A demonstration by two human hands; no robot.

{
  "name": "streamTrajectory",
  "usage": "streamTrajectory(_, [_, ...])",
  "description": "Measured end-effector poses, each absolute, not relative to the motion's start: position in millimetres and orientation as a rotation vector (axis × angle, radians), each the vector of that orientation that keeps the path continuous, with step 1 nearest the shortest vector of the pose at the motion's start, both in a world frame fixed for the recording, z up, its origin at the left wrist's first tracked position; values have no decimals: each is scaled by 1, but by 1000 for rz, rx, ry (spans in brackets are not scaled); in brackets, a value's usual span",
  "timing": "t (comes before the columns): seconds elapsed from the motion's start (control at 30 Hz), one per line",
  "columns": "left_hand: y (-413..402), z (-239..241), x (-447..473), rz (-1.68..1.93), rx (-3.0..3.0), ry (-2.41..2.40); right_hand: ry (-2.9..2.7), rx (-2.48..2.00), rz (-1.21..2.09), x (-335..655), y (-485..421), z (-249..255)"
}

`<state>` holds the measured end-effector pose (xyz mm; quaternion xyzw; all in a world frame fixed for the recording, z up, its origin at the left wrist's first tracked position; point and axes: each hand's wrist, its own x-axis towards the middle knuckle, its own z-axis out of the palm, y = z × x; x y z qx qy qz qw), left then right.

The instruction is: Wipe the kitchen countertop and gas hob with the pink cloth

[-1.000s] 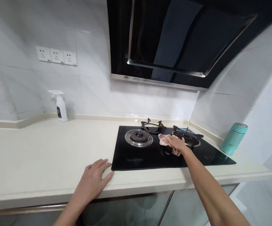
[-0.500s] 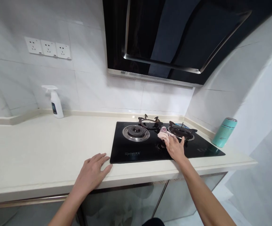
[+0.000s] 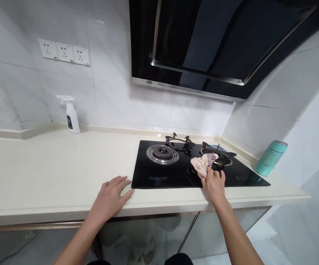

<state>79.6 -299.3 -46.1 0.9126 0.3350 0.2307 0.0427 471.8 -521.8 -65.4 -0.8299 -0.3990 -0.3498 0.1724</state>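
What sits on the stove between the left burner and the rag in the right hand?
In the head view, only bare black glass of the stove separates the left burner from the rag, which the right hand holds.

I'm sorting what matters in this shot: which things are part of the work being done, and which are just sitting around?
In use:
right hand holding the pink cloth
black gas hob under the cloth
left hand flat on the countertop

Lying about:
spray bottle by the wall
teal flask
wall sockets
range hood
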Motion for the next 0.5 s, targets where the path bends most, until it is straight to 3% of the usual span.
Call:
streamTrajectory(0.27, [-296, -52, 78, 769, 2809, 999, -1145, -2117, -703, 441, -584, -92])
streamTrajectory(0.4, [-296, -54, 78, 808, 2797, 972, -757, -2026, -475, 456, -616, -98])
streamTrajectory(0.5, [-296, -54, 78, 798, 2790, 978, -517, -1948, -498, 485, -625, -86])
